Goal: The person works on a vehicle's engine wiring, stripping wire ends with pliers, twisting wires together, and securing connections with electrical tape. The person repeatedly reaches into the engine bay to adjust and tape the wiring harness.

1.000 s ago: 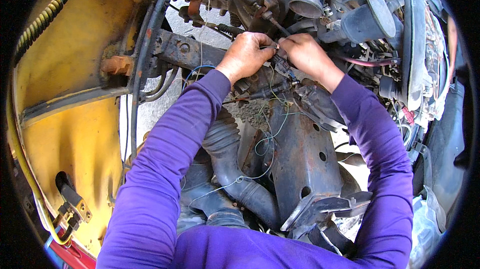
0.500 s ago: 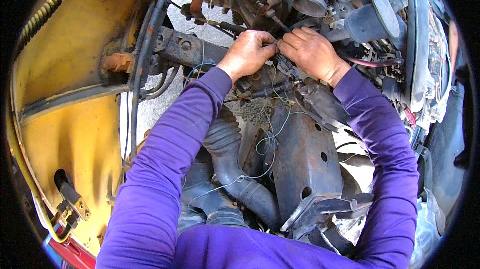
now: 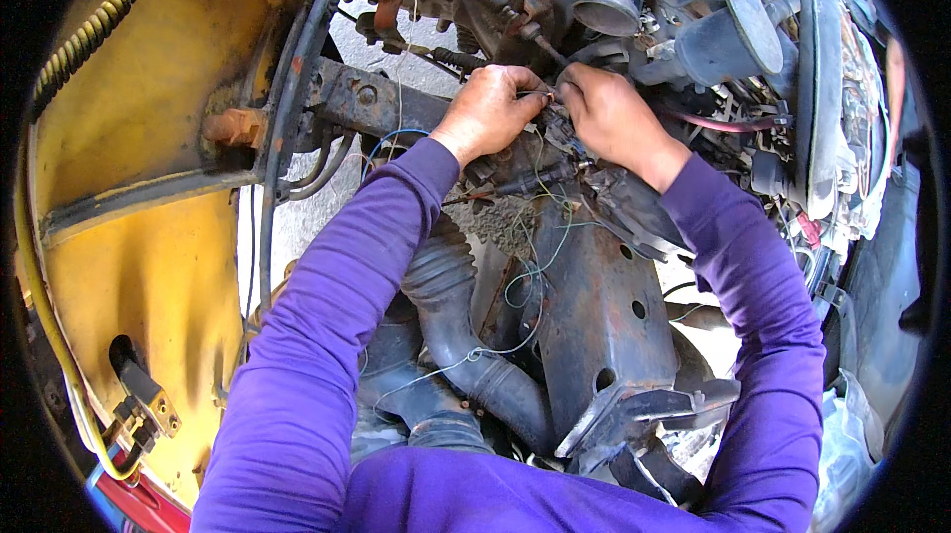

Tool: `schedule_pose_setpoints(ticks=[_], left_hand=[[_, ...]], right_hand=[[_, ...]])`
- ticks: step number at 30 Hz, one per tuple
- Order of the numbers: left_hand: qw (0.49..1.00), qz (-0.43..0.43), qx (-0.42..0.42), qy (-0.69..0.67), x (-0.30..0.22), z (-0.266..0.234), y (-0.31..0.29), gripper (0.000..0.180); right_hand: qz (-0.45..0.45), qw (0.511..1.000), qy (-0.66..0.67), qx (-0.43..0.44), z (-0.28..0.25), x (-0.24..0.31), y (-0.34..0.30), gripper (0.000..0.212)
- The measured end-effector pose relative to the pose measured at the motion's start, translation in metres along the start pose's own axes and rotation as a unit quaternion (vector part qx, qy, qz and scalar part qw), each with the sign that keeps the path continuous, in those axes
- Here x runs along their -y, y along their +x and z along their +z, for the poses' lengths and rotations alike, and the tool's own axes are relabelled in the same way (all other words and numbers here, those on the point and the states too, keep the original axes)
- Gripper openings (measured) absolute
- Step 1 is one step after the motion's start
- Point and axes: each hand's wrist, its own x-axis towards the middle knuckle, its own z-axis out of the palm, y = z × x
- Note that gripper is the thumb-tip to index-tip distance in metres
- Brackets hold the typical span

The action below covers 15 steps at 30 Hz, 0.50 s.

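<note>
Both hands meet over the machinery at the upper middle, fingertips almost touching. My left hand [image 3: 492,109] is closed in a pinch, with a small thin wire end showing at its thumb and forefinger. My right hand [image 3: 622,119] has its fingers curled and its thumb and forefinger pressed together just right of that spot; what they grip is hidden. Under the hands lies a dark cluster of wiring and connectors. Thin green wires [image 3: 543,266] hang below it, and a blue wire [image 3: 394,131] loops beside my left wrist.
A yellow panel [image 3: 149,266] fills the left, edged by a black hose [image 3: 280,137]. Below my hands are a ribbed black duct [image 3: 441,270] and a grey metal beam with holes [image 3: 604,305]. An open pipe end [image 3: 606,13] and exposed wiring [image 3: 738,102] lie beyond and to the right.
My right hand has turned and its fingers have curled in more, drawing slightly down beside the left fingertips. My left hand stays in nearly the same place, still pinching.
</note>
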Motion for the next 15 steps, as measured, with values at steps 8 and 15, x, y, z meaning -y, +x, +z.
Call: schedule_pose_setpoints(ticks=[8,15], left_hand=[[1.0,0.025,-0.017,-0.008,0.006,0.0,-0.002,0.026],[1.0,0.006,-0.019,0.011,0.01,-0.002,-0.004,0.024]], right_hand=[[-0.057,0.995,-0.086,0.004,-0.012,0.006,0.002,0.013],[0.032,0.998,-0.012,0.057,-0.008,0.023,0.014,0.015]])
